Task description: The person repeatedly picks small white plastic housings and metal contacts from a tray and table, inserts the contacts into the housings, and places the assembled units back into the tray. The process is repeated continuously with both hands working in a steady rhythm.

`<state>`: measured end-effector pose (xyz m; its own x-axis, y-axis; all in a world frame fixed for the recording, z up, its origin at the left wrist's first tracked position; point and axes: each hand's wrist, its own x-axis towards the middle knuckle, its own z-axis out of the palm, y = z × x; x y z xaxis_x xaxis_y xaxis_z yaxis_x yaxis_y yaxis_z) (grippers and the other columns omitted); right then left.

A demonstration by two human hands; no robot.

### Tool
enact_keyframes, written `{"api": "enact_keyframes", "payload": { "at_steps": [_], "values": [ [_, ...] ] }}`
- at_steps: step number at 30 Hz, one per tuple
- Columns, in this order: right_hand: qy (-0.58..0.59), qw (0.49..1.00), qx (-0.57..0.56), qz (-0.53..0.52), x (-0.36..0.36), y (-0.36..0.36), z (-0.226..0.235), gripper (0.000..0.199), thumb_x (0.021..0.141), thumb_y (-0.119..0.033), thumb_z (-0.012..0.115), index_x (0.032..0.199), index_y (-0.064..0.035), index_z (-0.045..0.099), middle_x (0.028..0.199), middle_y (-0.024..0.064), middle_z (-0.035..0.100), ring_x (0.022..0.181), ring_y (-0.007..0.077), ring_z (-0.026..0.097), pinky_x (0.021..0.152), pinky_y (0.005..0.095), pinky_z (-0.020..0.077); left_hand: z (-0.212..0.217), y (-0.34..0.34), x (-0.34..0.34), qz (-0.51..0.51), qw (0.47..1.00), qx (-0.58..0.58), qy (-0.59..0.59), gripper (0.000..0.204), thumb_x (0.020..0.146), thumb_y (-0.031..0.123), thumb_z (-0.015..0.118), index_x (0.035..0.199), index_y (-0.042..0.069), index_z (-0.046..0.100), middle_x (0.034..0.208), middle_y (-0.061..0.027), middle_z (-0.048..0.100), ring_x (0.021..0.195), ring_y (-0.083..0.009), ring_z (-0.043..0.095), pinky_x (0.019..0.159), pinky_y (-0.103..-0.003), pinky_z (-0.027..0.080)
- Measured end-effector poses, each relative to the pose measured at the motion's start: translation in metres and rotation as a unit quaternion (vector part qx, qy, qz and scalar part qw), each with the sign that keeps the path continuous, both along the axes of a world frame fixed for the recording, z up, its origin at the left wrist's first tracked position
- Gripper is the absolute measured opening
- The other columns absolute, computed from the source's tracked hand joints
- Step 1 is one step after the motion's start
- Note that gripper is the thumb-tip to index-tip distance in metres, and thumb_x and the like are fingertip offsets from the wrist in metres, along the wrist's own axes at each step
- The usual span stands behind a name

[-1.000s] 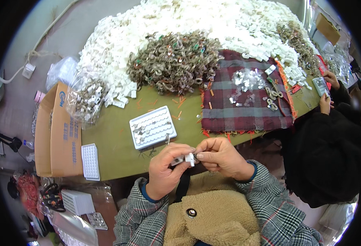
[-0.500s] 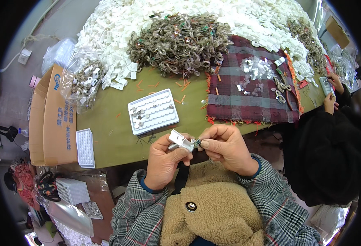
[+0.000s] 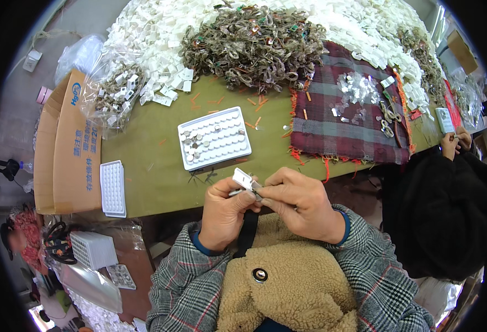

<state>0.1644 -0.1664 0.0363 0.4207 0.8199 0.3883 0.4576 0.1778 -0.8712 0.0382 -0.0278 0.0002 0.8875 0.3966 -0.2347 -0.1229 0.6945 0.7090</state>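
My left hand [image 3: 225, 209] is closed around a small white plastic case [image 3: 243, 179], held tilted above the table's near edge. Thumb and fingers of my right hand [image 3: 299, 200] pinch together right at the case's open side. Whatever sits between those right fingertips is mostly covered by them. Just beyond my hands lies a white plastic tray [image 3: 227, 148] with rows of round pockets. Several small silver discs [image 3: 192, 145], like button cells, rest on its left part.
Behind the tray rise a heap of tangled grey-brown wired parts [image 3: 254, 47] and a huge pile of white cases [image 3: 155, 39]. A plaid cloth [image 3: 332, 133] bears clear plastic bits [image 3: 357, 91]. Left stand a cardboard box [image 3: 69, 160] and another tray [image 3: 112, 188]. A co-worker's hands [image 3: 455, 143] are far right.
My right hand has moved left and brought its small dark part against the white case, where fingers now cover it. The whole view has shifted slightly.
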Motion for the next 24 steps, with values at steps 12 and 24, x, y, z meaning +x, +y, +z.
{"api": "enact_keyframes", "payload": {
  "at_steps": [12,24],
  "values": [
    [0.142,0.987,-0.046,-0.057,-0.007,0.002,-0.002,0.014,0.081,0.008,0.063,0.094,0.0037,0.063,0.098,0.0118,0.059,0.071,0.0127,0.060,0.062,0.0243,0.0480,0.013,0.002,-0.002,0.053,0.978,0.200,-0.032,0.021,0.085,-0.004,0.073,0.105,-0.006,0.063,0.101,-0.0102,0.065,0.079,-0.0145,0.066,0.071,-0.027,0.058],
    [0.081,0.993,-0.049,-0.077,-0.008,0.001,-0.010,0.012,0.079,0.006,0.067,0.090,0.0034,0.061,0.092,0.0089,0.059,0.065,0.0095,0.057,0.056,0.0243,0.0462,0.013,-0.002,-0.003,0.041,0.932,0.355,-0.062,0.016,0.090,0.002,0.071,0.102,-0.003,0.061,0.103,-0.0121,0.060,0.082,-0.0149,0.066,0.071,-0.027,0.059]
  ]
}}
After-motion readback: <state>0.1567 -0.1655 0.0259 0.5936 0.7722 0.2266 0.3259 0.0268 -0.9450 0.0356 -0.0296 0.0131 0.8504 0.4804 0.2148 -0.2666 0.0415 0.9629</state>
